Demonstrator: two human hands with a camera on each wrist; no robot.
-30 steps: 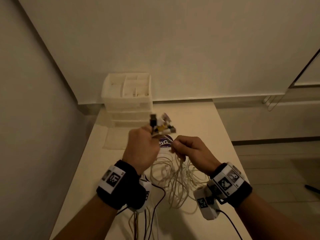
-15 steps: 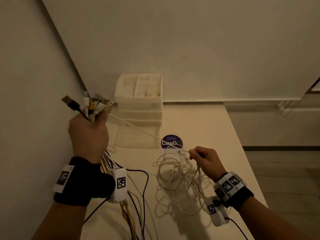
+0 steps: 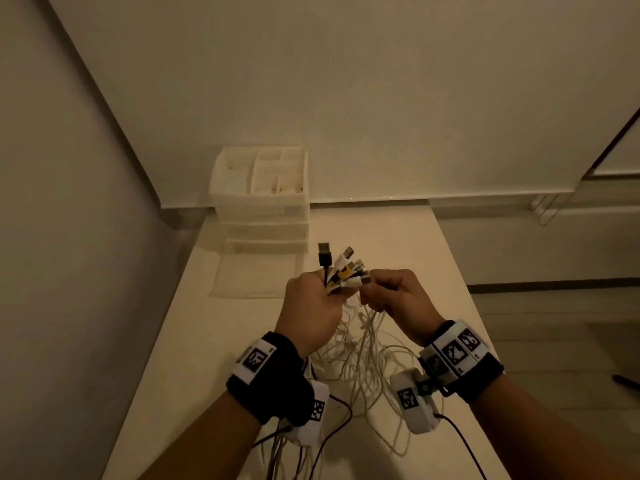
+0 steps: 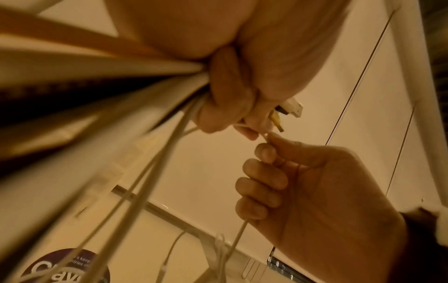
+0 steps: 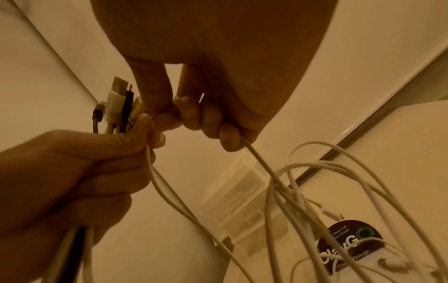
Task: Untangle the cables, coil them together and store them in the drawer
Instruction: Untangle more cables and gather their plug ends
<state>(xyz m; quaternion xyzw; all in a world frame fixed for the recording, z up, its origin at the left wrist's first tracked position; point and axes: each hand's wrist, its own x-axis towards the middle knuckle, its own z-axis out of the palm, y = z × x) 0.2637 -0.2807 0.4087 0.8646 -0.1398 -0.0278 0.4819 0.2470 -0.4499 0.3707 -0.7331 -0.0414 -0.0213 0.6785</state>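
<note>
My left hand (image 3: 311,303) grips a bundle of cable ends (image 3: 341,268), black, white and yellow plugs fanning up out of the fist. My right hand (image 3: 394,296) is right beside it, pinching a white cable (image 5: 254,157) close to the plugs. In the left wrist view the right hand (image 4: 298,181) has the white cable (image 4: 238,237) running down through its curled fingers. A tangle of white cables (image 3: 367,368) hangs below both hands onto the table (image 3: 398,244). The white drawer unit (image 3: 263,202) stands at the table's back left corner.
A thin translucent sheet (image 3: 256,275) lies in front of the drawer unit. A dark round sticker (image 5: 349,247) lies on the table under the cables. Walls close in on the left and behind. The table's right edge drops to the floor.
My left hand swung out high to the left with the plugs, drawing a white cable taut, then came back to centre. Both hands now meet again above the tangle.
</note>
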